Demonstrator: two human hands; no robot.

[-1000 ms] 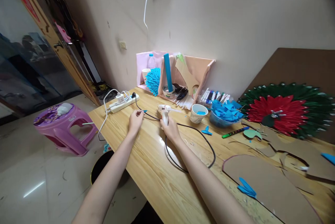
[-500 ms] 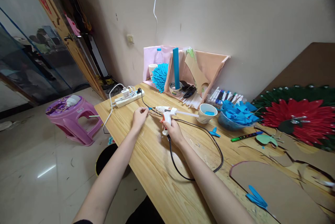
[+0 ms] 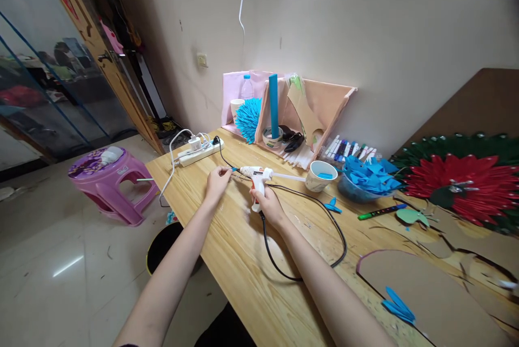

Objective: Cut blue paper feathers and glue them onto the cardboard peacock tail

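My right hand [image 3: 268, 207] grips the handle of a white hot glue gun [image 3: 256, 177] with an orange trigger, nozzle aimed left over the wooden table [image 3: 243, 260]. A glue stick juts from the gun's back toward a paper cup [image 3: 321, 175]. My left hand [image 3: 218, 181] pinches a small blue paper piece [image 3: 234, 169] right at the nozzle tip. The gun's black cord [image 3: 308, 249] loops across the table to a white power strip [image 3: 198, 153].
A bowl of blue paper petals [image 3: 367, 174], markers [image 3: 348, 148], a green pen [image 3: 379, 211] and a red and green paper flower disc [image 3: 462, 179] lie to the right. Brown cardboard cutouts [image 3: 430, 293] sit front right. A pink stool [image 3: 111, 182] and black bin [image 3: 164, 244] stand left of the table.
The glue gun went from standing on the table to lifted and levelled, nozzle toward my left hand. The left hand brought the blue piece up to the nozzle.
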